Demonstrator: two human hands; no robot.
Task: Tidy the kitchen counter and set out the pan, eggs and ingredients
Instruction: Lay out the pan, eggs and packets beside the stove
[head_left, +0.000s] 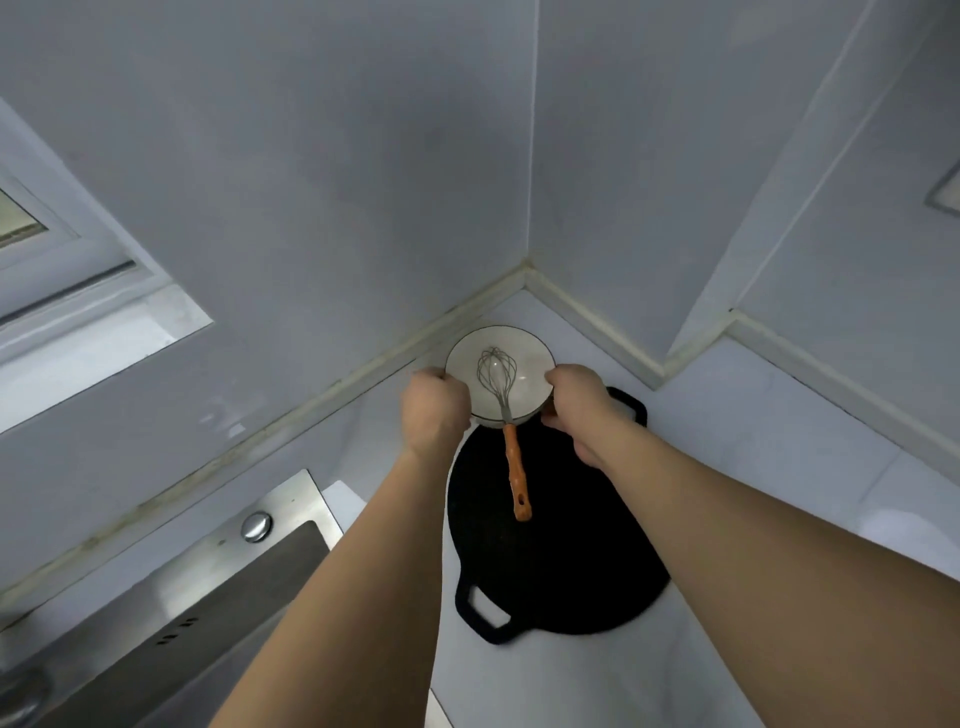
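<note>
Both hands clamp white bowl (500, 374) at far bench (753, 441) corner: left hand (435, 410) on left rim, right hand (576, 397) on right. Whisk (503, 410) rests inside, orange handle pointing near over black pan (556, 545), just beyond whose far edge bowl sits. Hands equally close.

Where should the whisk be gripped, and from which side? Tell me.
Probably by its orange handle, from the near side. The whisk leans in the bowl, wire head inside, handle jutting over the near rim above the black pan. Both hands, left hand and right hand, grip the bowl's sides.
</note>
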